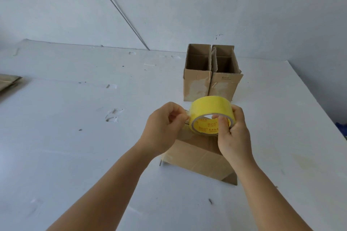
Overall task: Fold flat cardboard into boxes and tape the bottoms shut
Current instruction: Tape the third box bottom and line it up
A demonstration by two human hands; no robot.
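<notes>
A yellow roll of tape is held up above a brown cardboard box that stands on the white table with its closed flaps facing up. My right hand grips the roll, with a thumb inside its core. My left hand pinches the tape's loose end at the roll's left side. Both hands hover over the far part of the box and hide it.
Two upright open cardboard boxes stand side by side behind the roll. Flat cardboard lies at the table's left edge. A thin cable runs down the wall. The white table ends at the right.
</notes>
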